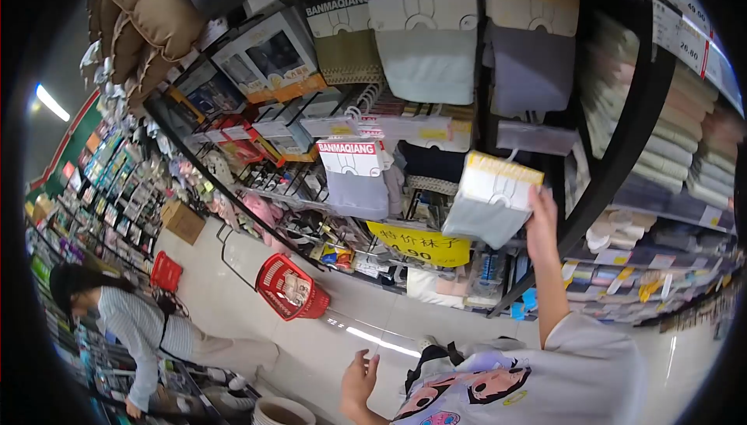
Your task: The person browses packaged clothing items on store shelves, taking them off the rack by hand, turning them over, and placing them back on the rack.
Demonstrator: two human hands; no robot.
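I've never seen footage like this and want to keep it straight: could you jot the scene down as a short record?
Place: shop aisle, hanging BANMAQIANG packets
Right hand: fingers holding the right edge of a tilted grey packet
Left hand: holding nothing
Sign: yellow sign, below left of that packet
Floor: red basket
Nearby: person in striped top

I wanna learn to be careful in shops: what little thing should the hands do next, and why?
Maybe bring the left hand up to steady the pack. The pack looks tilted, the right hand holds it at just one edge, and the left hand seems empty, lower down.
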